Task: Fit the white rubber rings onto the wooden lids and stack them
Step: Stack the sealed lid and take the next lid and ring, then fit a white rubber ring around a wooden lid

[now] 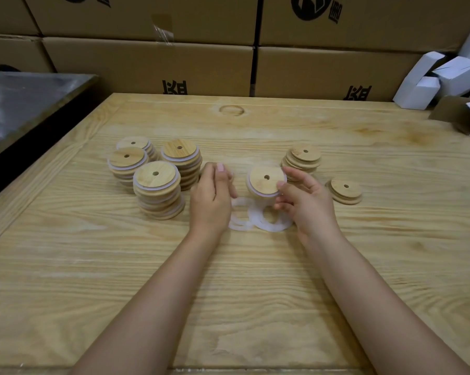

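My right hand [302, 204] holds a round wooden lid [265, 180] with a centre hole by its right edge, tilted above the table; a white ring shows around its rim. My left hand [210, 196] hovers just left of it, fingers loosely curled and holding nothing that I can see. Loose white rubber rings [255, 219] lie on the table between and under both hands. Several stacks of ringed lids [158, 193] stand at the left. A stack of bare lids [302, 158] stands behind my right hand, and a short stack of bare lids [346, 190] lies at the right.
The work surface is a pale wooden table [255, 293]. Brown cardboard boxes [174, 63] form a wall behind it. White folded cartons [439, 79] pile up at the back right. A grey metal surface [25, 104] adjoins the table at the far left.
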`<control>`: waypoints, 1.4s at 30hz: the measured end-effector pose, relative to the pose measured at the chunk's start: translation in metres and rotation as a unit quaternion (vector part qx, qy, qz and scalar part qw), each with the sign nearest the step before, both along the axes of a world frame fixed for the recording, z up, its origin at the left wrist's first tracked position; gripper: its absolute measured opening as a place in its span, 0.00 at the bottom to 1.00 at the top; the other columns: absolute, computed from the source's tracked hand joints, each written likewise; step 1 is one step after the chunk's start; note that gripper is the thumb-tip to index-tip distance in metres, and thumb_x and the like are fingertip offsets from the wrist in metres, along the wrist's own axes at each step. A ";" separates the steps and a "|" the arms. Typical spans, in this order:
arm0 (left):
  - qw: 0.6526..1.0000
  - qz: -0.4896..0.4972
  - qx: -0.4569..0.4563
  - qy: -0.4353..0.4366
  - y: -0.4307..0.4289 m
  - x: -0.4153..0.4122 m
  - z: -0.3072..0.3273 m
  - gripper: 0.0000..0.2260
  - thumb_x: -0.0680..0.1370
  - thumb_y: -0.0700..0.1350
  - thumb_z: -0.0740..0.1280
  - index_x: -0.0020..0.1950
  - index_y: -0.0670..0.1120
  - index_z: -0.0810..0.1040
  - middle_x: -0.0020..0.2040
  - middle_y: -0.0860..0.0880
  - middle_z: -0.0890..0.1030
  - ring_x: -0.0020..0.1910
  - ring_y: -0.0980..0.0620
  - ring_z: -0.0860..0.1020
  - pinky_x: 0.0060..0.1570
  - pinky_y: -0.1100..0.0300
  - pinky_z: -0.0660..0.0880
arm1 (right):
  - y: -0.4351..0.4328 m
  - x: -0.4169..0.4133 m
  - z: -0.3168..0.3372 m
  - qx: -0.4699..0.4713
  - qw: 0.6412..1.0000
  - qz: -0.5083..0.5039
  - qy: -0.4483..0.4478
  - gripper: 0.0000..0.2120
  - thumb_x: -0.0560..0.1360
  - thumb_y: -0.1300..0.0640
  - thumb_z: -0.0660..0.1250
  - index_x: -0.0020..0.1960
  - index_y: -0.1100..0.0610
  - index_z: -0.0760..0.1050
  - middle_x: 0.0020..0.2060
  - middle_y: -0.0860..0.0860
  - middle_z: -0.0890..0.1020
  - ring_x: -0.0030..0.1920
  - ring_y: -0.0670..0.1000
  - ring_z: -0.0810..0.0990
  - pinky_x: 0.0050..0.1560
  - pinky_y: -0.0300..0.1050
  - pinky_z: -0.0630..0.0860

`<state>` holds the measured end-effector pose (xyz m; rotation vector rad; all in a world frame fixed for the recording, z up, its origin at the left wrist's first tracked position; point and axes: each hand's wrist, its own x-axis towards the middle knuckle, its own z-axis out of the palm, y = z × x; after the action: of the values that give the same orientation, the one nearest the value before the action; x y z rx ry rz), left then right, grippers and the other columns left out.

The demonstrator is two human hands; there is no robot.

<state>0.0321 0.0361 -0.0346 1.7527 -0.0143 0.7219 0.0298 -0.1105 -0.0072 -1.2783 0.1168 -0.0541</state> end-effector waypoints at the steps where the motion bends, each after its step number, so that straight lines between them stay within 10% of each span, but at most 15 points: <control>1: 1.000 0.004 -0.004 -0.009 0.001 -0.001 0.000 0.13 0.80 0.50 0.52 0.37 0.51 0.69 0.25 0.54 0.73 0.27 0.59 0.71 0.34 0.65 0.68 | 0.001 0.003 0.001 0.001 1.000 -0.008 0.008 0.13 0.73 0.70 0.66 0.52 0.55 0.78 0.33 0.53 0.78 0.25 0.45 0.74 0.28 0.36 0.75; 6: 0.999 0.019 -0.042 -0.006 0.006 -0.001 0.000 0.13 0.76 0.47 0.54 0.30 0.49 0.64 0.22 0.54 0.68 0.25 0.50 0.66 0.30 0.52 0.65 | 0.021 0.024 0.005 -0.033 0.999 -0.005 0.042 0.14 0.72 0.70 0.66 0.53 0.55 0.78 0.30 0.52 0.79 0.23 0.47 0.74 0.29 0.39 0.75; 21: 0.996 0.018 -0.078 0.044 0.008 0.002 0.001 0.12 0.70 0.44 0.55 0.27 0.47 0.63 0.20 0.51 0.66 0.23 0.51 0.63 0.28 0.56 0.61 | 0.082 0.056 0.007 -0.098 0.989 0.041 0.106 0.08 0.73 0.69 0.62 0.41 0.60 0.77 0.29 0.53 0.77 0.26 0.50 0.78 0.50 0.54 0.80; 27: 0.996 0.016 -0.071 0.053 0.009 0.002 0.000 0.13 0.70 0.45 0.55 0.25 0.49 0.62 0.19 0.53 0.66 0.24 0.49 0.64 0.28 0.57 0.60 | 0.070 0.039 0.022 -0.107 0.994 -0.014 -0.002 0.11 0.75 0.66 0.60 0.40 0.55 0.77 0.26 0.47 0.74 0.24 0.45 0.73 0.35 0.46 0.76; 33: 0.995 0.017 -0.079 0.057 0.009 0.003 0.000 0.12 0.70 0.44 0.55 0.26 0.47 0.61 0.21 0.54 0.63 0.26 0.48 0.63 0.30 0.54 0.60 | -0.006 0.017 0.016 -0.236 0.880 -0.343 -0.230 0.09 0.74 0.62 0.62 0.52 0.55 0.77 0.38 0.47 0.74 0.37 0.43 0.72 0.40 0.37 0.70; 37: 0.996 0.014 -0.065 0.065 0.009 0.004 -0.001 0.12 0.70 0.45 0.55 0.26 0.46 0.61 0.21 0.52 0.65 0.27 0.48 0.64 0.30 0.53 0.61 | -0.058 0.027 -0.012 -0.477 0.837 -0.267 0.002 0.24 0.75 0.56 0.64 0.69 0.59 0.65 0.62 0.59 0.70 0.64 0.60 0.66 0.64 0.48 0.60; 42: 0.995 0.034 -0.022 0.090 0.009 0.002 0.001 0.14 0.70 0.47 0.54 0.30 0.38 0.66 0.24 0.47 0.70 0.27 0.51 0.67 0.30 0.54 0.65 | -0.071 0.028 -0.024 -0.580 0.796 -0.167 0.051 0.28 0.76 0.46 0.64 0.68 0.63 0.66 0.64 0.61 0.72 0.65 0.64 0.66 0.63 0.55 0.62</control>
<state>0.0339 0.0448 -0.0340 1.7778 0.1830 0.6060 0.0576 -0.1812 -0.0309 -2.4908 0.4524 -0.4153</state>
